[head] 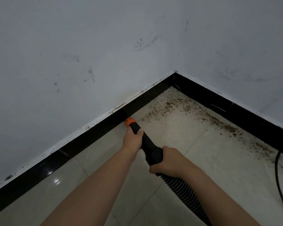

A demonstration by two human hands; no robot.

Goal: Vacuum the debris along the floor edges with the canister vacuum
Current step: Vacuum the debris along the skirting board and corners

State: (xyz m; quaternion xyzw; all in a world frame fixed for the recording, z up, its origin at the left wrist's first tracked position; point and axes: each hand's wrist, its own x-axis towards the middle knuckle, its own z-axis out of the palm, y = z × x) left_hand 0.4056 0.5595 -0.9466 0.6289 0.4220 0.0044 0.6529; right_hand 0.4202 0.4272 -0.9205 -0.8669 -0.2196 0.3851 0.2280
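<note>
**Edge vacuuming: nozzle at left skirting, corner debris outstanding**

The left hand point(132, 139) is wrapped round the black wand point(147, 144) just behind its orange nozzle point(129, 121). The right hand point(166, 160) is clamped on the thicker rear end of the wand, where the ribbed hose point(183, 191) joins and runs off toward the near right.

The nozzle tip rests at the foot of the black skirting board point(95, 136) on the left wall, where skirting meets the tiled floor point(104, 168).

Progress, judged from the floor: the edge strip near and to the left of the nozzle appears free of grit. The brown debris point(168, 108) lies just beyond the nozzle to the right, spreading into the far corner and along the right-hand skirting. That portion remains to be done, so most of the visible task is outstanding.

A black cable point(278, 176) lies on the floor at the right, near the debris trail.
</note>
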